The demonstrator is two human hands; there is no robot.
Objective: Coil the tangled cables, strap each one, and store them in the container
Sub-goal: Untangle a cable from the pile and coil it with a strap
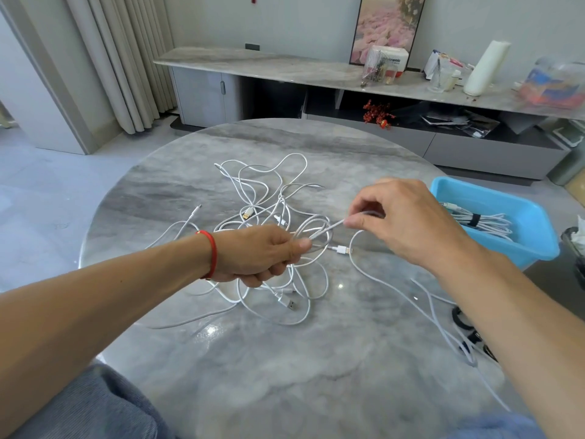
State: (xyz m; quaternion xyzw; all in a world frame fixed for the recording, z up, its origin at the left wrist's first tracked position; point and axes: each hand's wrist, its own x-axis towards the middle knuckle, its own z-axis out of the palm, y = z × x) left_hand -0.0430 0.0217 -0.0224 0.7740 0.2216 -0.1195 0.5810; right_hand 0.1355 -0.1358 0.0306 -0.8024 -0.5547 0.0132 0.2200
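Gathering loops: left hand (262,251) clamps a small coil (311,236) as anchor, while right hand (402,220) pinches the same white cable, keeping it taut for winding. Tangled cables (269,198) sprawl mid-table (221,375). Blue container (535,245), far right, holds one strapped bundle (481,221).

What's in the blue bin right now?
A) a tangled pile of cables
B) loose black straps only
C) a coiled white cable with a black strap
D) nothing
C: the blue bin at the table's right edge holds a coiled white cable bound by a black strap, while the tangle lies on the table.
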